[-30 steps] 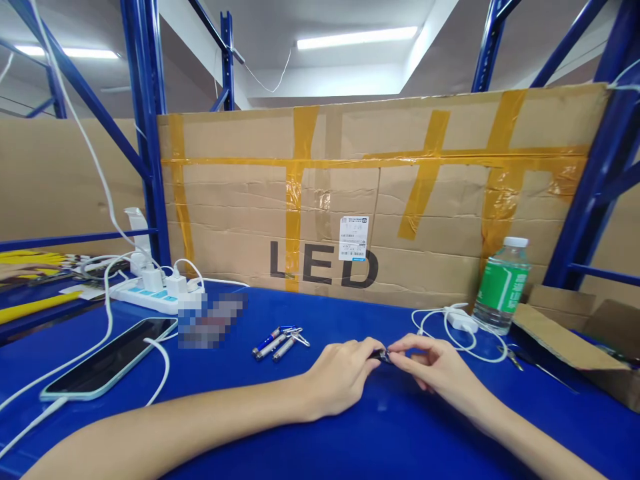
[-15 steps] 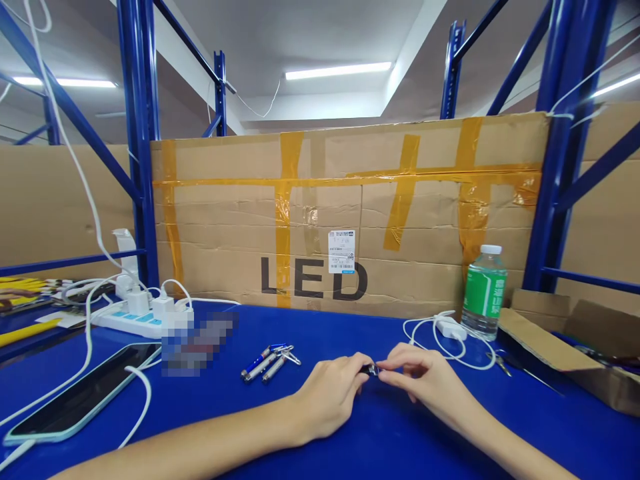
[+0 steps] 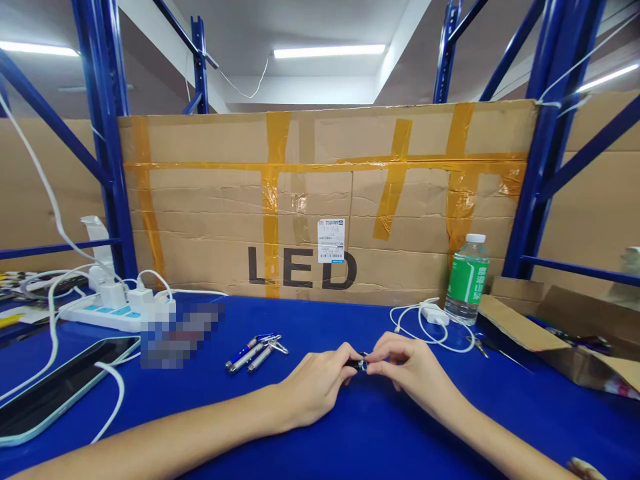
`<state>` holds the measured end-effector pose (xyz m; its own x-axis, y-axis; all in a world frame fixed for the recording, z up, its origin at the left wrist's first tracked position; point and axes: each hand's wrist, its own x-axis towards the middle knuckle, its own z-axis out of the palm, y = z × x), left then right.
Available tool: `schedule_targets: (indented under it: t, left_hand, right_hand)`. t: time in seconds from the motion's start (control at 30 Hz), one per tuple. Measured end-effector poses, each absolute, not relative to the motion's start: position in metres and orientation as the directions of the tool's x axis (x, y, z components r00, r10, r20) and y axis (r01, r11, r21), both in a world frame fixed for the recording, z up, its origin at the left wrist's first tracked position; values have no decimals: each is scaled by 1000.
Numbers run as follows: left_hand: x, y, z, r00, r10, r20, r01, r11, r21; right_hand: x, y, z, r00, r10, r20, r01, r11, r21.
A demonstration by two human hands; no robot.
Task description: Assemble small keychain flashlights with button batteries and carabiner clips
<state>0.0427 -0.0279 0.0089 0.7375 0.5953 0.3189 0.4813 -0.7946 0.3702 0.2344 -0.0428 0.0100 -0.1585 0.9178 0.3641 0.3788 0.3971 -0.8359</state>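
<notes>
My left hand is closed, its thumb and fingers gripping a small black cylinder with a shiny silver end, mostly hidden by the fingers. From the other side, my right hand pinches at the silver end with thumb and index finger. The two sets of fingertips nearly meet just above the blue table. To the left of my left hand lie three slim pen-like metal tubes, one blue and two silver, with metal clips at their far ends.
A phone and a white power strip with cables are at left. A water bottle, a coiled white cable, tweezers-like thin tool and open cardboard box stand right. A large carton closes the back.
The whole view has shifted, so things appear further left and slightly higher. Both hands still hold the small black cylinder between them, with the fingertips slightly repositioned.
</notes>
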Motion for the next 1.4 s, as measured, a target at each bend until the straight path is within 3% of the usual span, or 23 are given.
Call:
schedule_targets:
  t: [0.47,0.67,0.9,1.2,1.4]
  left_hand:
    - [41,-23,4,739,576,348,412,-796,444]
    - [41,-24,4,722,609,330,445,-773,453]
    - [41,-25,5,733,605,310,465,-779,420]
    - [39,-23,3,793,538,287,433,-828,355]
    - [39,-23,1,793,505,342,402,-854,329]
  right_hand:
    - [235,-41,8,-204,920,335,506,391,-769]
    - [237,-41,9,-164,868,468,576,469,-669]
    - [241,-41,12,-284,811,511,580,570,-582]
    - [235,-43,15,-232,940,249,531,337,-777]
    - [232,-45,16,-194,967,167,503,244,-829]
